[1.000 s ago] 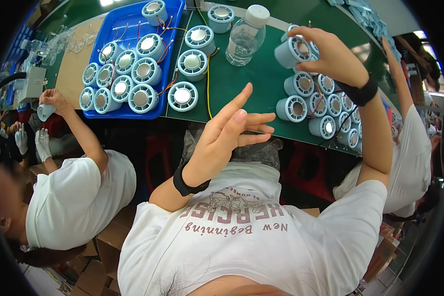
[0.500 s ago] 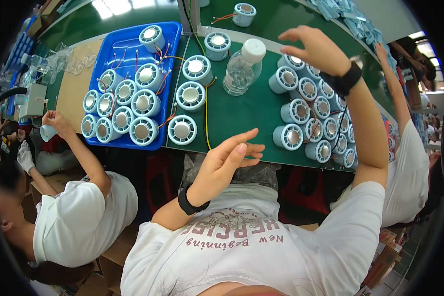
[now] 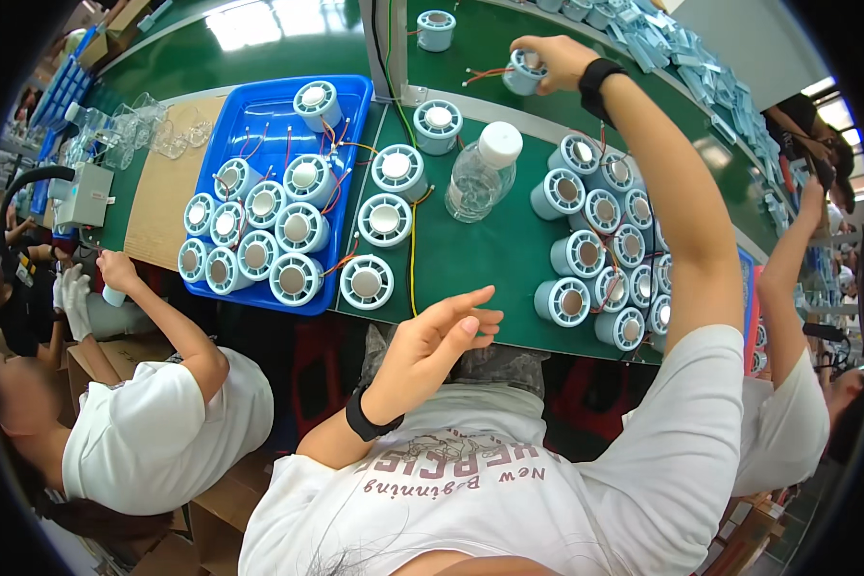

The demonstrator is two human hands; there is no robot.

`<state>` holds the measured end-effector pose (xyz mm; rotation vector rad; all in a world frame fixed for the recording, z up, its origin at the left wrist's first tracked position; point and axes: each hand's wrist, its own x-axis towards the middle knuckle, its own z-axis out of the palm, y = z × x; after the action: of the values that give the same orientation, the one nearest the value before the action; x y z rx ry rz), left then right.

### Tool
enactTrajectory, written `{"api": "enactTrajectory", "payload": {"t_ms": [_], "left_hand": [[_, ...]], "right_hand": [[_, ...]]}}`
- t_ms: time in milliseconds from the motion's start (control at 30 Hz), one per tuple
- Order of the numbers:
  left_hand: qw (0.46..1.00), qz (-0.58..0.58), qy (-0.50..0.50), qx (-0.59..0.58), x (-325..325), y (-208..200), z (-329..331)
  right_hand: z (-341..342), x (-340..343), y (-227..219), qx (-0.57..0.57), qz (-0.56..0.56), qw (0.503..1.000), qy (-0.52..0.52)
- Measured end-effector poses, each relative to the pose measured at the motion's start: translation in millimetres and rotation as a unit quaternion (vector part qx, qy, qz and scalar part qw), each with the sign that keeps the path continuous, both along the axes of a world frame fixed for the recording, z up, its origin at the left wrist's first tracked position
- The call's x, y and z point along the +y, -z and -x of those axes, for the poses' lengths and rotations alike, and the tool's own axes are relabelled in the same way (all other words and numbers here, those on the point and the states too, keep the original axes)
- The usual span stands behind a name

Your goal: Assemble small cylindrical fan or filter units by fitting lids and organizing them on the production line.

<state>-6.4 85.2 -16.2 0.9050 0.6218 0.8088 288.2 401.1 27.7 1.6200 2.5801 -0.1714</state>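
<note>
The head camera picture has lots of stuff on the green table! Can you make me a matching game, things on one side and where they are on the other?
Things:
1. clear water bottle
2. right hand
3. left hand
4. blue tray

Places or states:
a. open and empty, held over the near table edge
b. stretched far out, gripping a small round fan part
c. upright in the middle of the green table
d. at the left, holding many round fan parts with wires

Pairs: 1-c, 2-b, 3-a, 4-d
</note>
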Motion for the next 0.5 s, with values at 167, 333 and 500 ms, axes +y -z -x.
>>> {"api": "enactTrajectory", "payload": {"t_ms": [167, 333, 500], "left_hand": [[0.997, -0.022, -0.031, -0.067, -5, -16, -3], [0.981, -0.158, -0.091, -0.065, -9, -24, -15], [0.924, -0.357, -0.110, 0.086, -10, -28, -25]], "right_hand": [[-6, -93, -73, 0.131, -0.005, 0.990, -0.047], [14, -198, -118, 0.167, 0.081, 0.983, -0.013], [27, -258, -108, 0.242, 0.141, 0.956, -0.090]]}}
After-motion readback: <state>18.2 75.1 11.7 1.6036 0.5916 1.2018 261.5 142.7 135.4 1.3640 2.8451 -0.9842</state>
